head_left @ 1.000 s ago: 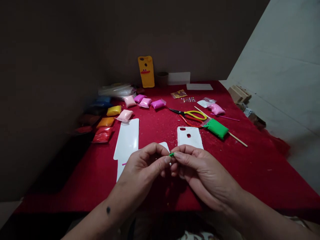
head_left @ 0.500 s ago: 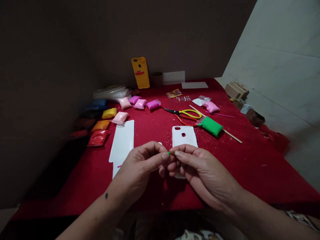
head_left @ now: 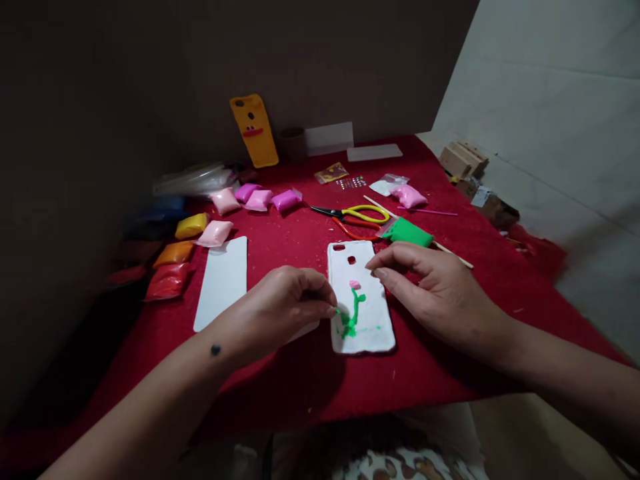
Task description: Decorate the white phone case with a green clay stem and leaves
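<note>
A white phone case (head_left: 367, 320) lies flat before me, with a pink clay bud (head_left: 355, 285) and a green clay stem (head_left: 355, 307) with a leaf on it. Loose green crumbs are clustered at the stem's foot. My left hand (head_left: 295, 303) is at the case's left edge, thumb and forefinger pinched on a small piece of green clay (head_left: 338, 311) that is mostly hidden. Over the case's right edge is my right hand (head_left: 425, 287), its thumb and forefinger slightly apart with nothing visible between them.
Scissors (head_left: 350, 215), a green clay packet (head_left: 407, 232) and a wooden stick (head_left: 457, 257) lie beyond the case. Several colored clay packets (head_left: 170, 280) are at the left, near a white board (head_left: 223, 283). A yellow phone case (head_left: 255, 133) leans at the back.
My hands have parted from their shared pinch. The left has brought the green piece to the case's left edge, while the right has moved up and right. The clay flower is now uncovered.
</note>
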Tool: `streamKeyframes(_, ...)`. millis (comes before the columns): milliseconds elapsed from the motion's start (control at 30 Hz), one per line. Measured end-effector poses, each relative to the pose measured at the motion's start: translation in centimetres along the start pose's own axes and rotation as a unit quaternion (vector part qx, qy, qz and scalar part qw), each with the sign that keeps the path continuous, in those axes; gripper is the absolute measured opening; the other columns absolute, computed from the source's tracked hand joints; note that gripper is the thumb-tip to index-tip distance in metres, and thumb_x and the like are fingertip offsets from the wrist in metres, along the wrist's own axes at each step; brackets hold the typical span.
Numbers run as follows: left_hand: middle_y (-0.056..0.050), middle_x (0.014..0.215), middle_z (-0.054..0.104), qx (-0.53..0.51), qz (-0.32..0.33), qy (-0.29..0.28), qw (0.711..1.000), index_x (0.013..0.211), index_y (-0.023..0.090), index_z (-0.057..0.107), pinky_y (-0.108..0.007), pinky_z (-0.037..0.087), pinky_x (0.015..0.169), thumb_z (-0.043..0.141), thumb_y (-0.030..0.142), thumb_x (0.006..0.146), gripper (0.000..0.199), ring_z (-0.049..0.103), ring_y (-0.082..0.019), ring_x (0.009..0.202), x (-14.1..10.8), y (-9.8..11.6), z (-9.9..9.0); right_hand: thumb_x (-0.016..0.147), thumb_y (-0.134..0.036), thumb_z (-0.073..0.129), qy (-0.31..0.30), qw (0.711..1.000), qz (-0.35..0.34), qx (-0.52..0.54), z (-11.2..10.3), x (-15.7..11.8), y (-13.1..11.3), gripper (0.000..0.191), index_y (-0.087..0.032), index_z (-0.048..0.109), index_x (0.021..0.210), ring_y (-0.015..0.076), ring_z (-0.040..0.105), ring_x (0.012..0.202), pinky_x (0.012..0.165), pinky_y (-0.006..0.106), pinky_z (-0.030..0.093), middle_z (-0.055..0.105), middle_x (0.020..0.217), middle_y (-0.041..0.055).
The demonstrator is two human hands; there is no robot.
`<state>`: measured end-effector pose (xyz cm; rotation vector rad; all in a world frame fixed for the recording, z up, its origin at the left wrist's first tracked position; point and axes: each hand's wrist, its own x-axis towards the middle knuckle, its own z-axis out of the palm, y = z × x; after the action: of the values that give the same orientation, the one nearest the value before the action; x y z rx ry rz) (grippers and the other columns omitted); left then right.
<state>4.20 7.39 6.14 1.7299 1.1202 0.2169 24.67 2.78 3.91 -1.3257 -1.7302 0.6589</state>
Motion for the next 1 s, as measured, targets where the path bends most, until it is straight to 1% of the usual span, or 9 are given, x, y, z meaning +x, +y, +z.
streamKeyframes(67,0.001,0.071,0.068,0.058,-0.002,-0.003,0.998,0.073,0.019,0.070,-0.023,0.040,0.062,0.060,0.024,0.075,0.011,0.058,-0.015,0.069,0.7,0.2,0.2,0.085,-0.009,0.057,0.008,1.000,-0.023,-0.019,0.3,0.0,0.8,0.013,-0.018,0.066,0.087,0.0147,0.063,0.080,0.073,0.027,0.048,0.068,0.086,0.0009)
streamKeyframes(200,0.004,0.069,0.068,0.159,0.005,-0.019,0.987,0.070,0.021,0.070,-0.022,0.039,0.061,0.061,0.020,0.075,0.011,0.059,-0.013,0.065,1.9,0.9,0.3,0.084,-0.006,0.057,0.029,0.998,-0.057,-0.017,0.7,-0.4,1.8,0.014,-0.016,0.066,0.090,0.0121,0.063,0.077,0.070,0.023,0.049,0.068,0.084,0.0009)
streamKeyframes(367,0.004,0.069,0.069,0.247,0.002,-0.024,0.969,0.075,0.023,0.073,-0.022,0.037,0.060,0.060,0.020,0.076,0.014,0.059,-0.011,0.063,2.7,1.7,0.4,0.085,-0.004,0.056,0.013,0.996,-0.084,-0.012,0.5,-0.8,2.1,0.014,-0.013,0.066,0.089,0.0100,0.061,0.075,0.069,0.020,0.047,0.066,0.082,0.0017)
streamKeyframes(500,0.005,0.072,0.071,0.287,0.001,-0.027,0.958,0.078,0.025,0.073,-0.022,0.037,0.059,0.058,0.023,0.078,0.015,0.060,-0.011,0.064,3.0,1.5,0.6,0.085,-0.002,0.053,-0.017,0.993,-0.113,0.009,0.6,-0.9,2.0,0.015,-0.010,0.065,0.091,0.0111,0.060,0.076,0.069,0.021,0.046,0.064,0.082,0.0036)
streamKeyframes(633,0.004,0.072,0.070,0.320,0.006,-0.030,0.947,0.078,0.027,0.072,-0.024,0.036,0.059,0.054,0.026,0.080,0.017,0.061,-0.013,0.066,3.0,1.2,0.8,0.084,-0.001,0.051,-0.031,0.991,-0.129,0.009,0.7,-0.9,2.0,0.018,-0.007,0.066,0.092,0.0117,0.058,0.075,0.067,0.022,0.045,0.063,0.081,0.0054)
streamKeyframes(733,0.001,0.070,0.068,0.355,0.017,-0.027,0.934,0.075,0.024,0.069,-0.026,0.033,0.058,0.051,0.027,0.082,0.020,0.058,-0.014,0.063,2.9,1.2,1.1,0.085,-0.001,0.050,-0.036,0.991,-0.127,0.008,0.7,-0.9,2.0,0.018,-0.006,0.066,0.091,0.0119,0.058,0.075,0.066,0.022,0.045,0.063,0.081,0.0063)
streamKeyframes(833,-0.001,0.069,0.065,0.389,0.031,-0.018,0.920,0.072,0.021,0.065,-0.028,0.029,0.056,0.047,0.023,0.084,0.021,0.053,-0.014,0.059,2.8,1.4,1.4,0.085,-0.001,0.050,-0.038,0.991,-0.128,0.008,0.7,-0.9,2.1,0.018,-0.006,0.066,0.091,0.0128,0.058,0.076,0.066,0.023,0.045,0.063,0.082,0.0074)
streamKeyframes(1000,-0.001,0.068,0.060,0.417,0.042,-0.014,0.908,0.068,0.019,0.057,-0.028,0.025,0.054,0.046,0.020,0.085,0.021,0.048,-0.013,0.056,2.3,1.8,1.9,0.085,-0.001,0.050,-0.040,0.991,-0.130,0.003,0.8,-1.0,2.2,0.019,-0.008,0.066,0.091,0.0138,0.058,0.077,0.067,0.024,0.045,0.063,0.083,0.0070)
